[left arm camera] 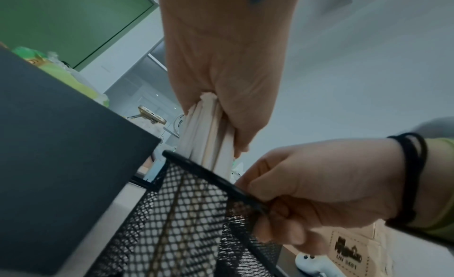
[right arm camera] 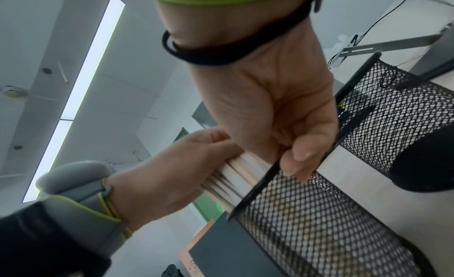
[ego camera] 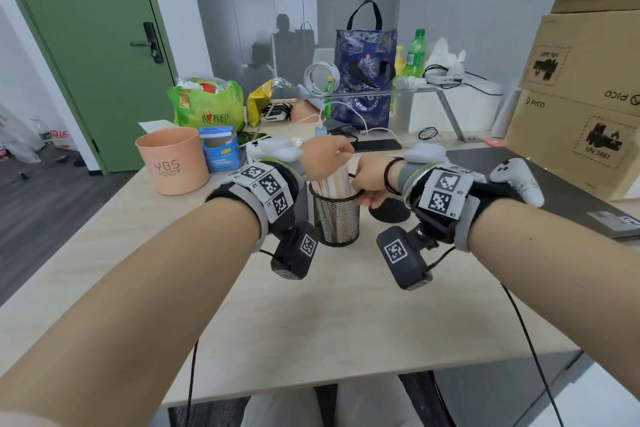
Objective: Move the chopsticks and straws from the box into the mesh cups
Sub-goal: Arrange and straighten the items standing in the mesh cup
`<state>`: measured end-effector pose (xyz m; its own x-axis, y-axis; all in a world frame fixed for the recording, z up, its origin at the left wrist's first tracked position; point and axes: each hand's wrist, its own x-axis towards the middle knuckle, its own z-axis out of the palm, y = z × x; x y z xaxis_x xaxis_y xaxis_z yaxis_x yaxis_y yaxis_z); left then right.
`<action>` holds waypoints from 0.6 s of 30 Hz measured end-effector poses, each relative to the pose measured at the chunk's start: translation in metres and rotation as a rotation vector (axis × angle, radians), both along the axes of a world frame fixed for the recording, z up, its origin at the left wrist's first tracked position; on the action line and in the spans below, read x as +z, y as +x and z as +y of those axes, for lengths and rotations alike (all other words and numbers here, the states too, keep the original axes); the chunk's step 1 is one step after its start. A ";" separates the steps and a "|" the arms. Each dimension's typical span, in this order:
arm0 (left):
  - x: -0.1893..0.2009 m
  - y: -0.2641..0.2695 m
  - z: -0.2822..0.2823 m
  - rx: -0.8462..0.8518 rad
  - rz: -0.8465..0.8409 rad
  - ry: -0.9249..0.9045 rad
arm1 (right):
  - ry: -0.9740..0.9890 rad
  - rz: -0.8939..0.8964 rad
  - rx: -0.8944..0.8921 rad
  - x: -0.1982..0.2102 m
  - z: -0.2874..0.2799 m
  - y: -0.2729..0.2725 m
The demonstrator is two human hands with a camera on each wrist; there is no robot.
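A bundle of pale chopsticks and paper-wrapped straws (ego camera: 337,180) (left arm camera: 209,137) (right arm camera: 236,176) stands partly inside a black mesh cup (ego camera: 337,222) (left arm camera: 176,213) (right arm camera: 307,223). My left hand (ego camera: 327,156) (left arm camera: 221,67) (right arm camera: 176,174) grips the bundle's top from above. On the right side of the rim, my right hand (ego camera: 372,180) (left arm camera: 307,194) (right arm camera: 277,116) pinches the cup. A second mesh cup (ego camera: 391,210) (right arm camera: 398,116) stands just right, half hidden by that hand. The dark grey box (left arm camera: 61,145) (right arm camera: 221,252) sits left of the cup, hidden in the head view by my left wrist.
A pink cup (ego camera: 173,163) and a blue carton (ego camera: 220,149) stand at the left. Bags, a green bottle and cables crowd the table's back. Cardboard boxes (ego camera: 581,97) stack at the right, with a white controller (ego camera: 519,180) in front of them. Bare tabletop (ego camera: 346,322) lies near me.
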<state>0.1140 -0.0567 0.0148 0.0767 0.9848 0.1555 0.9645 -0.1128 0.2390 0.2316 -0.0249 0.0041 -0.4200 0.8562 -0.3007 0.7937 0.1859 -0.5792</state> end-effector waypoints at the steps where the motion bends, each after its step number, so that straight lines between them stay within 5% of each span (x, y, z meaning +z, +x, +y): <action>1: 0.002 0.003 0.000 -0.003 -0.021 0.016 | 0.024 0.018 -0.037 0.000 0.001 -0.001; 10: 0.020 -0.029 -0.001 0.135 -0.270 0.074 | 0.070 0.009 -0.089 0.015 0.018 0.005; 18: 0.017 -0.090 -0.004 0.479 -0.131 -0.047 | 0.097 -0.155 -0.061 0.042 0.011 0.001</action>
